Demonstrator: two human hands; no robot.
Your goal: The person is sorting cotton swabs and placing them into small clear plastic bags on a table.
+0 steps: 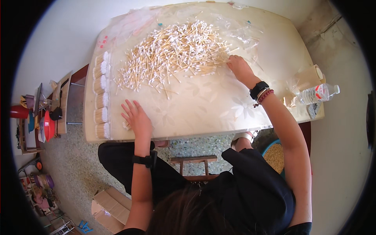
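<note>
White-tipped swab heap [176, 49] just left of my right hand [239, 68]

Across the upper centre of the frame, the swab heap slants along its long axis from lower left to upper right, single sticks pointing every way. My right hand is the nearer one, fingertips at the heap's right edge, curled close together; I cannot tell whether they pinch a stick. My left hand [138, 117], left of centre, lies fingers spread, below the heap and apart from it, partly covering a small bundle [126, 125]. Farther left, wrapped bundles [101, 100] line the table [188, 119].
</note>
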